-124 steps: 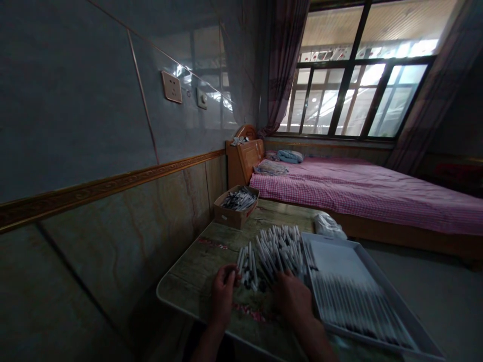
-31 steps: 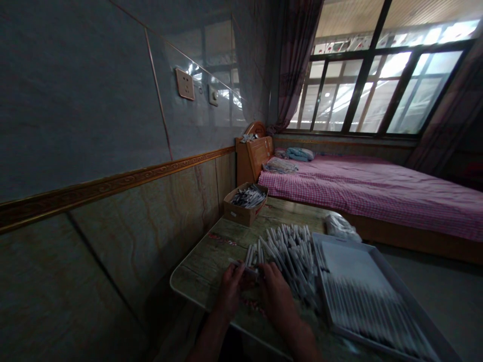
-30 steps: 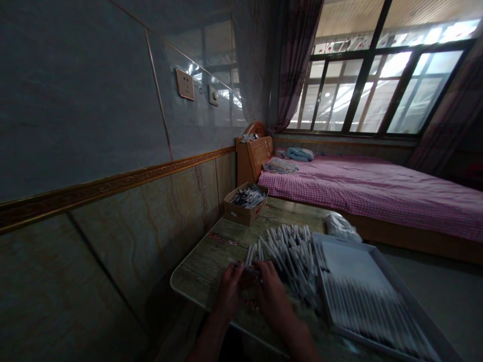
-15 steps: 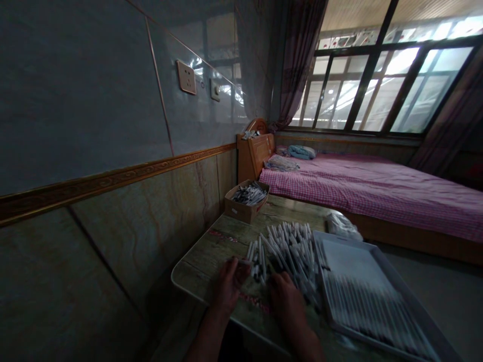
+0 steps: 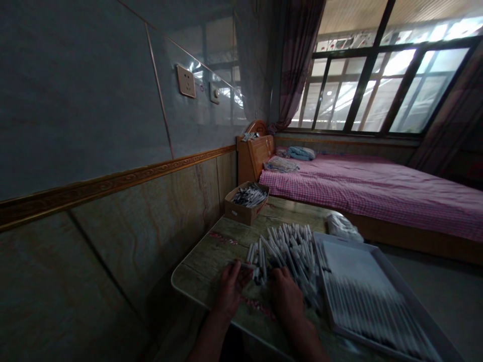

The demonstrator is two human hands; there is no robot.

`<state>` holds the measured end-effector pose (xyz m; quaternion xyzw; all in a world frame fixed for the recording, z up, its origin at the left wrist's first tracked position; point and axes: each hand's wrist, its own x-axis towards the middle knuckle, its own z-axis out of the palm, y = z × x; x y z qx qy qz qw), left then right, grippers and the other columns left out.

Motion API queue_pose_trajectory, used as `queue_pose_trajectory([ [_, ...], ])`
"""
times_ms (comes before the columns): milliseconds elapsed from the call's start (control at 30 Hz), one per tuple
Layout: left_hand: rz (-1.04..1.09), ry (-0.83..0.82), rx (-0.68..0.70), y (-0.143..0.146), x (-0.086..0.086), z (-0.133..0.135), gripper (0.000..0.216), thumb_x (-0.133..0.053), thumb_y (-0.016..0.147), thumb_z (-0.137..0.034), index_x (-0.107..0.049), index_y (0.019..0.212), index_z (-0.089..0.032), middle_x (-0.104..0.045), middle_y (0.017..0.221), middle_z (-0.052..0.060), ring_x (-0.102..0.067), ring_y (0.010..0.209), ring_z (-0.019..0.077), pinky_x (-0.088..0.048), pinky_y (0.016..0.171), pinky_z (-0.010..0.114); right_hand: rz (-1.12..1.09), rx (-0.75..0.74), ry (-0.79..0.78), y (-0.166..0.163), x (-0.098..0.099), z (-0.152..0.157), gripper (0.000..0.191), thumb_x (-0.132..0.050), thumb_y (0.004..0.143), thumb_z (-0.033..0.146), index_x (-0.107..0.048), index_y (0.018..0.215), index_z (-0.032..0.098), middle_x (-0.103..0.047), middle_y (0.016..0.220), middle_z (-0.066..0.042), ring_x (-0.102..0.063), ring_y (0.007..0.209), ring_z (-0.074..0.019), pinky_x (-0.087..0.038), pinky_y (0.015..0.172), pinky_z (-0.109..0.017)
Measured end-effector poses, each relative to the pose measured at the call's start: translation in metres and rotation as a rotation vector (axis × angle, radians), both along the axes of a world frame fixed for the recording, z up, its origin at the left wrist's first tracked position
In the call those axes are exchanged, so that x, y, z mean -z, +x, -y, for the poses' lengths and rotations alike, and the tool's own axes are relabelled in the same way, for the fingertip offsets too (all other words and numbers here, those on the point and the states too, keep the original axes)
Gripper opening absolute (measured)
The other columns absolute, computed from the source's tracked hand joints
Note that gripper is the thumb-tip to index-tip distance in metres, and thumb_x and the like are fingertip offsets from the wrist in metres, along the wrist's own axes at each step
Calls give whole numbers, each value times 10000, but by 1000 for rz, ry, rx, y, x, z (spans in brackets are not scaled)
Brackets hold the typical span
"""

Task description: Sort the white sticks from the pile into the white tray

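Left hand (image 5: pixel 229 290): fingers (image 5: pixel 236 272) half-curled, any hold unclear. Right hand (image 5: pixel 286 296): fingers open, no visible grasp, resting against loose white pens (image 5: pixel 292 256), heaped ahead of fingers on worktop (image 5: pixel 199 266). White tray (image 5: pixel 411 301) of lined-up pens right of fingers.

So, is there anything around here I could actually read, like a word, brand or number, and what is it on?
Nothing can be read clearly.
Small white label on the cardboard box: too small to read.
Red marks on the tabletop: too blurred to tell whether they are letters.
White pens: no print can be made out.
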<state>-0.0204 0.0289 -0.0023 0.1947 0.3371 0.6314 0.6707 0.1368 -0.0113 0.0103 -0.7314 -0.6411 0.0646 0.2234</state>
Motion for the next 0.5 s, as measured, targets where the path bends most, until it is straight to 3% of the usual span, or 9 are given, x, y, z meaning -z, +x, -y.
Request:
queue_pose_trajectory([
  [133, -29, 14, -4, 0, 1, 0, 327, -867, 642, -318, -624, 807, -173, -782, 755, 28, -756, 679, 189, -614, 615, 269, -440, -55, 230, 0, 10, 4, 180, -459, 871, 221, -638, 879, 201, -685, 849, -50, -644, 740, -189, -443, 651, -261],
  [267, -67, 29, -7, 2, 1, 2, 399, -883, 599, -368, -619, 830, -179, -783, 765, 35, -753, 681, 195, -613, 624, 277, -831, -41, 216, -5, 14, 8, 217, -560, 808, 394, -660, 821, 202, -686, 713, -18, -629, 677, -198, -470, 623, -266],
  [500, -176, 54, 32, 5, 2, 4, 413, -855, 615, -418, -604, 862, -203, -784, 796, 37, -753, 706, 210, -606, 654, 299, -1080, 47, 242, -12, 14, 8, 279, -632, 697, 404, -695, 863, 188, -720, 764, -47, -652, 698, -208, -502, 615, -275],
])
